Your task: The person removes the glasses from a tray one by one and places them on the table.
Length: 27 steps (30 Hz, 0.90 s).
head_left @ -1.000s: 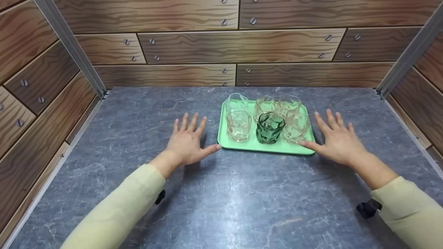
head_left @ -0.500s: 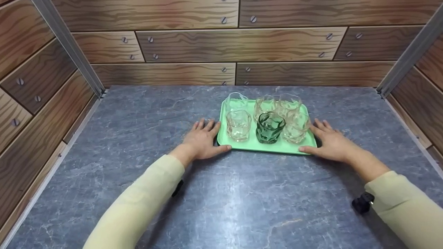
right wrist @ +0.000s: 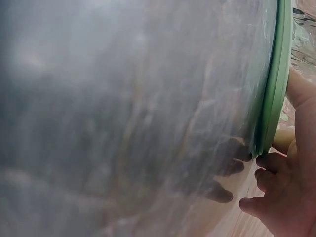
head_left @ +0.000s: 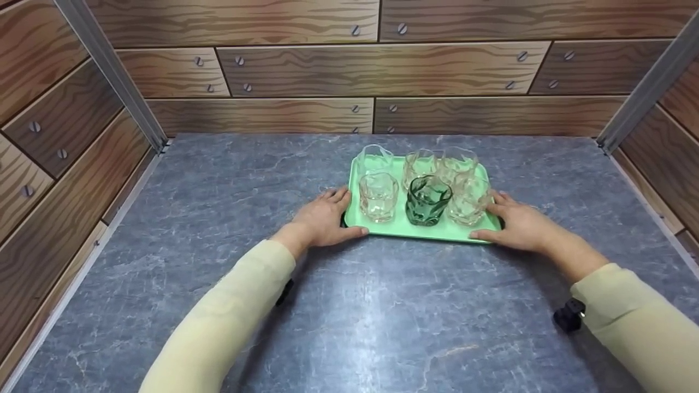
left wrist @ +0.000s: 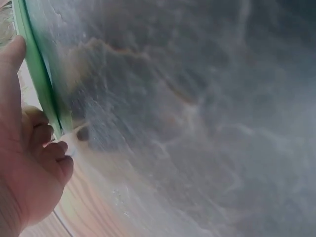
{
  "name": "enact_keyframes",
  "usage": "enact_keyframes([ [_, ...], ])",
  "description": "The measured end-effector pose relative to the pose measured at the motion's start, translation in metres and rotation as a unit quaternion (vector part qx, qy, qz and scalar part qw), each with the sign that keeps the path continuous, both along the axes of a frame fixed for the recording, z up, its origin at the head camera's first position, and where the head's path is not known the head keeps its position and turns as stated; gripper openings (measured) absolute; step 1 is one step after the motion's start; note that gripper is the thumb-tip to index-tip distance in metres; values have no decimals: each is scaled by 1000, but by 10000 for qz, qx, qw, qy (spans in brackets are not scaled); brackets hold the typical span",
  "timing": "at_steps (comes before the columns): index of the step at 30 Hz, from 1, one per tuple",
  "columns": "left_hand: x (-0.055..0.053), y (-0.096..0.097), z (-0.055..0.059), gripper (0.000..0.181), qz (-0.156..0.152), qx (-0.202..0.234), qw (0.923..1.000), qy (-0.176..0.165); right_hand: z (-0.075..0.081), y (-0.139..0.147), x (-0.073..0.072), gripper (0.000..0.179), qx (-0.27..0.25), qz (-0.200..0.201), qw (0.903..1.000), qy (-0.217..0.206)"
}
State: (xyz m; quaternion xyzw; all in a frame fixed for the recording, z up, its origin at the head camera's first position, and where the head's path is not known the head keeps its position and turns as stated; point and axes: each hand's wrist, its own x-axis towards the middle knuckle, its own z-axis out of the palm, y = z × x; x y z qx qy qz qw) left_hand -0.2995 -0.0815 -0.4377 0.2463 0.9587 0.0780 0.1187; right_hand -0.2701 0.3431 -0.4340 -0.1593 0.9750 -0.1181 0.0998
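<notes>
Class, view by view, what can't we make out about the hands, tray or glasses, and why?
Head view: base of the rear right glass, overlapped by the dark green glass and front right glass.
Left wrist view: rest of the left hand and green tray, cut off by the left edge.
Right wrist view: rest of the right hand, cut off by the right edge.
</notes>
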Motion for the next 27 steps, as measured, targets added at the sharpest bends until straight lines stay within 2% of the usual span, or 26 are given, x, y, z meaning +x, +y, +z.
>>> enact_keyframes([
  [4,0,2,-3,95,-153,170,9997,128,0,1,0,102,51,-20,9999,91],
  [7,0,4,-3,90,-289,120,9991,287,-1,1,0,102,57,-42,9999,140],
  [15,12,1,-1,89,-770,-650,9922,735,-3,0,2,102,13,-65,9999,155],
  [21,23,-1,2,86,-884,-823,9892,831,-2,-2,6,102,11,-81,9999,135],
  [27,33,-8,0,84,-887,-811,9892,845,-3,-10,17,102,-61,-30,9999,124],
])
